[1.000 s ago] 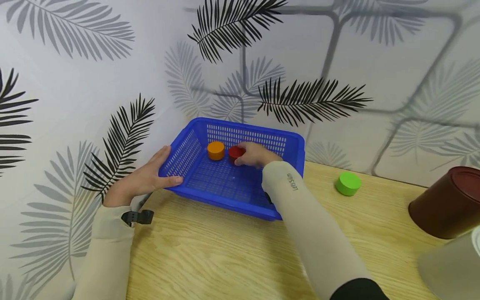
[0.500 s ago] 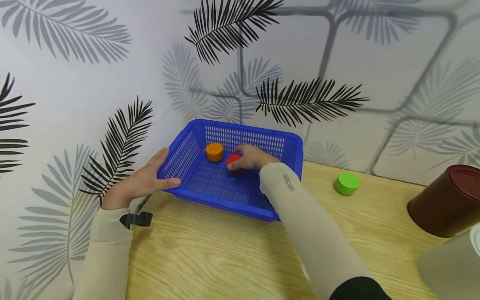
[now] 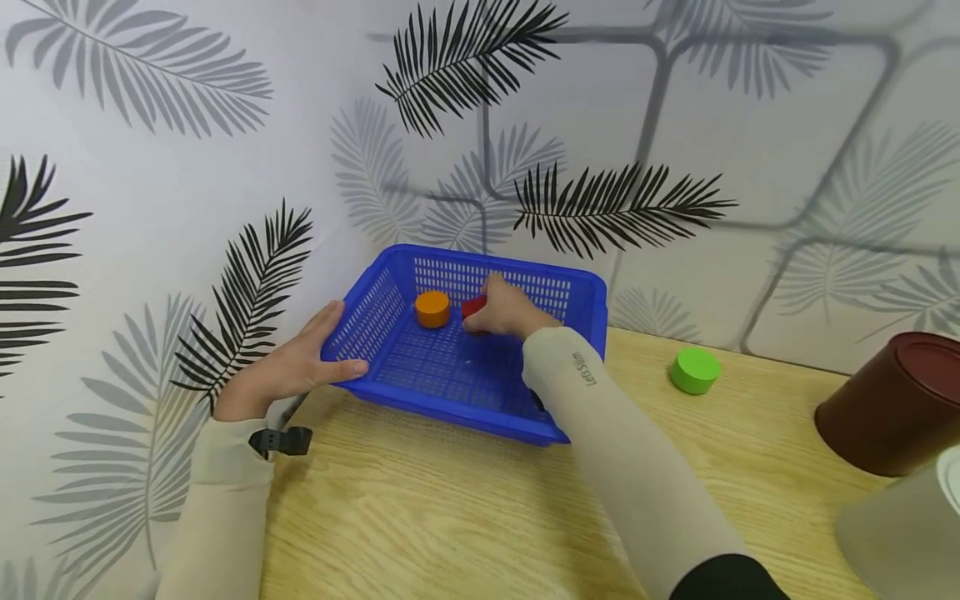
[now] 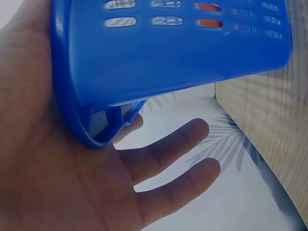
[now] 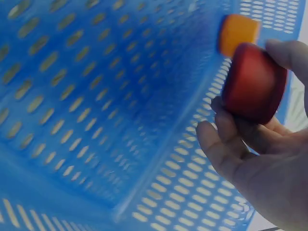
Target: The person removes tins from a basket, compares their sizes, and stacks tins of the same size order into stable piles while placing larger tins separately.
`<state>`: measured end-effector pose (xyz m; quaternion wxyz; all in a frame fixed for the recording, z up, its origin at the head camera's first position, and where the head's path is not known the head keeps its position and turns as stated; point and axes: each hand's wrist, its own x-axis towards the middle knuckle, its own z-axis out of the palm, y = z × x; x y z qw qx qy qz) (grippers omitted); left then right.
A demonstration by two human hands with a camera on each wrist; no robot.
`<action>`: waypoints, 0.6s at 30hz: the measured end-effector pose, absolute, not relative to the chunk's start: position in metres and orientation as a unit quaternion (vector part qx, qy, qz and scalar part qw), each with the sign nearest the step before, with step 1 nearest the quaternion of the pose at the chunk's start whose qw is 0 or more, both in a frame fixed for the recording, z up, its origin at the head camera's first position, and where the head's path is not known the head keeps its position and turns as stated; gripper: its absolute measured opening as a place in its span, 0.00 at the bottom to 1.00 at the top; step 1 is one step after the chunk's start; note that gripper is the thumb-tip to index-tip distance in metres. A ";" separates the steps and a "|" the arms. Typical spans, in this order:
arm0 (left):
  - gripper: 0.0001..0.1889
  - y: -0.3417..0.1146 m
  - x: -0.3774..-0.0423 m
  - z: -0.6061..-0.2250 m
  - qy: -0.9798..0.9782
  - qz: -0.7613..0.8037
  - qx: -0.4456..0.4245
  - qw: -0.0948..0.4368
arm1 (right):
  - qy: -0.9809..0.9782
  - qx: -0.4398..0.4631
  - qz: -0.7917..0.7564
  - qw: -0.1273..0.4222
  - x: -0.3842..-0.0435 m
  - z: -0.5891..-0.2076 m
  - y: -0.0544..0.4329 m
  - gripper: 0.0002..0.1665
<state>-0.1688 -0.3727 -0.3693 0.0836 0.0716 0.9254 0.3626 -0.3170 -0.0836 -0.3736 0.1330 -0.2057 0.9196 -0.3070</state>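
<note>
A blue plastic basket (image 3: 450,404) with slotted walls stands on the table against the wall. My left hand (image 3: 296,358) rests against its left side, with straight fingers and the thumb lying along the rim; the left wrist view has the rim (image 4: 65,96) against the palm. Inside the basket, my right hand (image 3: 513,310) pinches a red round block (image 5: 255,84) between thumb and fingers, tilted. Part of that block is hidden by the hand in the head view. An orange round block (image 3: 432,309) sits just left of it on the basket floor.
To the right of the basket, a green round block (image 3: 695,371) lies on the wooden table (image 3: 420,508). Farther right are a dark brown-red cylinder (image 3: 885,408) and a whitish one (image 3: 900,533). A leaf-patterned wall (image 3: 645,92) rises behind and at the left.
The red round block has tipped over in my right hand, first towards the front left, then back to the right beside the orange one. My left hand stays at the basket's side.
</note>
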 end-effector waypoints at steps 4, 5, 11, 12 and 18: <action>0.61 -0.371 -0.170 -0.371 0.928 0.356 0.070 0.086 | 0.908 -0.214 -0.348 0.096 -0.314 -0.366 -0.082 0.32; 0.61 -0.370 -0.170 -0.371 0.928 0.355 0.069 0.086 | 0.904 -0.221 -0.355 0.089 -0.312 -0.363 -0.081 0.31; 0.62 -0.370 -0.170 -0.372 0.930 0.351 0.069 0.084 | 0.887 -0.270 -0.373 0.041 -0.302 -0.342 -0.072 0.34; 0.62 -0.370 -0.170 -0.371 0.929 0.352 0.070 0.084 | 0.885 -0.273 -0.374 0.033 -0.300 -0.338 -0.069 0.35; 0.60 -0.370 -0.169 -0.369 0.927 0.357 0.074 0.084 | 0.861 -0.278 -0.425 0.011 -0.285 -0.318 -0.045 0.30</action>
